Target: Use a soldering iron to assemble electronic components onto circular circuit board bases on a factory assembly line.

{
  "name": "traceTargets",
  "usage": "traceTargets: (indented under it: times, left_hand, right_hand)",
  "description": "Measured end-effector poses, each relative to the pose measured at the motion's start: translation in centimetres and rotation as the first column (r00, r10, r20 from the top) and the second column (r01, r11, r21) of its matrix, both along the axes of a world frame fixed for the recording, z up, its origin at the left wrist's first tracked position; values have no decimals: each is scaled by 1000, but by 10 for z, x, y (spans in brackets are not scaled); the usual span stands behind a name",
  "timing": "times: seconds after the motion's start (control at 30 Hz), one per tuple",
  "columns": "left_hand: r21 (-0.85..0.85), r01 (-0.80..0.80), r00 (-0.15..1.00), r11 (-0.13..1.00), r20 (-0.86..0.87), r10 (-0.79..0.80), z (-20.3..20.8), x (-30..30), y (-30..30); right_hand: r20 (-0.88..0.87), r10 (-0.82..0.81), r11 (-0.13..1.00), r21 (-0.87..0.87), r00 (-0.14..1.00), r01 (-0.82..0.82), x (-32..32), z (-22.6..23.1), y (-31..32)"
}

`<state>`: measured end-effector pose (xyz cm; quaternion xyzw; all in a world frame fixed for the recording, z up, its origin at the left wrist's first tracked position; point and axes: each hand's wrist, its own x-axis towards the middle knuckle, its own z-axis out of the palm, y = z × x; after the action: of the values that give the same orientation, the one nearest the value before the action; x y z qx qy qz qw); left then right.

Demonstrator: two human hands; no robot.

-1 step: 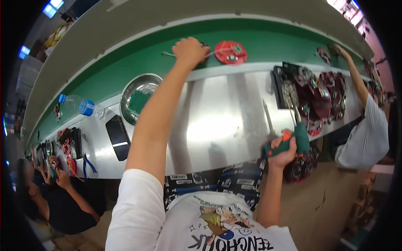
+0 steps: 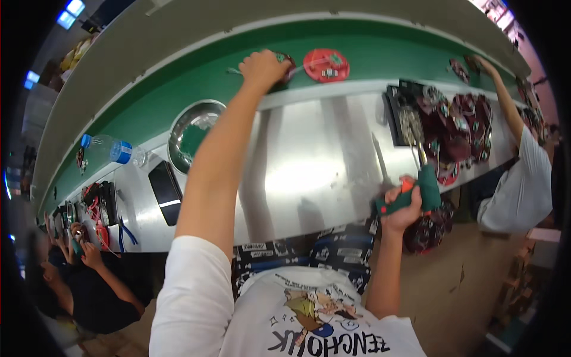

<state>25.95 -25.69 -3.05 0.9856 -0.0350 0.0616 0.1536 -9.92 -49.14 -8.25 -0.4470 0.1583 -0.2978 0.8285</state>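
My left hand [image 2: 262, 70] reaches far across to the green surface, fingers curled at a dark red round part [image 2: 289, 66] with a bit of green on it. The hand covers much of that part, and a pale wire end shows left of the fingers. Just right of it lies a bright red disc [image 2: 326, 65] carrying a small green board and a pale wire. At the bench's near edge, my right hand [image 2: 405, 205] is wrapped round the grip of a dark green power screwdriver [image 2: 427, 189] with an orange trigger. Its long bit points away from me.
Right of centre, dark red parts [image 2: 455, 128] are heaped beside black trays [image 2: 399, 116]. A steel bowl [image 2: 176, 138], a phone [image 2: 165, 193], a plastic bottle [image 2: 113, 149] and blue pliers [image 2: 126, 233] sit to the left. Co-workers sit at both sides; one's hand [image 2: 485, 64] reaches the green surface.
My left hand has shifted slightly left relative to the red disc, and more of the dark red part shows beside it. The right hand keeps its hold on the power screwdriver.
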Motion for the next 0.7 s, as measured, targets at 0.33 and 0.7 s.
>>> traceTargets:
  times: [0.33, 0.7]
  left_hand:
    - [-190, 574, 817, 796, 69, -573, 38, -143, 18]
    - [-193, 529, 848, 826, 83, -524, 26, -237, 62]
  right_hand:
    - [5, -123, 991, -59, 992, 123, 7, 4, 4]
    - [-25, -72, 996, -55, 997, 70, -1, 11, 3]
